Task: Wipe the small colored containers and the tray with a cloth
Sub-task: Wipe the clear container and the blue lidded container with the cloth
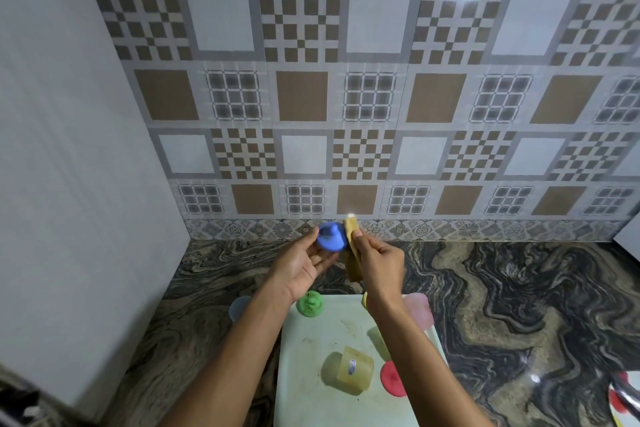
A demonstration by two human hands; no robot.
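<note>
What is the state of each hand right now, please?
Left hand: holds the blue lid.
Right hand: pinches the tan cloth.

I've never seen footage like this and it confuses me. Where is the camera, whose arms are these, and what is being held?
There is no machine here. A person wears one camera on the head, and it looks down at their own arms. The left hand holds a small blue container. The right hand pinches a folded tan cloth close beside it. Below, on a marbled counter, sits a pale tray. On the tray are a green container, a clear yellowish container lying on its side, and a red piece.
</note>
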